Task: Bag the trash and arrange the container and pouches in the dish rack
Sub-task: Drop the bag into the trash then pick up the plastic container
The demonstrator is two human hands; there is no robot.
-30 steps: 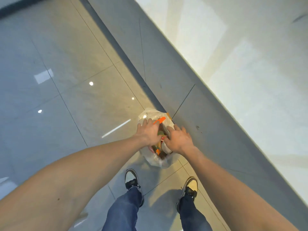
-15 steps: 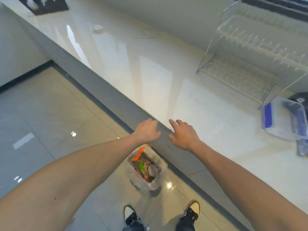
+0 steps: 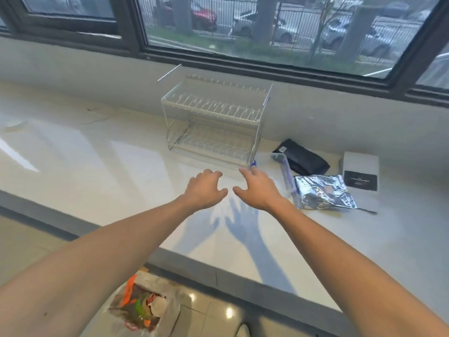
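Note:
My left hand (image 3: 205, 189) and my right hand (image 3: 256, 189) hover side by side over the white counter (image 3: 109, 171), both empty with fingers apart. Just beyond them stands a clear two-tier dish rack (image 3: 215, 122) with nothing on its tiers. To the right of my right hand lies a clear plastic container (image 3: 284, 171) with blue trim, partly hidden by that hand. A crinkled silver foil pouch (image 3: 323, 194) lies beside it, and a black pouch (image 3: 301, 156) behind. On the floor below the counter edge sits a white trash bag (image 3: 145, 305), open, with colourful wrappers inside.
A white box with a black label (image 3: 360, 170) rests at the far right of the counter. A grey wall and dark-framed window (image 3: 243, 52) run behind the rack. The counter's grey front edge (image 3: 218, 276) separates it from the glossy tiled floor.
My hands let go of the trash bag on the floor and rose above the counter. My view lifted from the floor to the rack, container and pouches.

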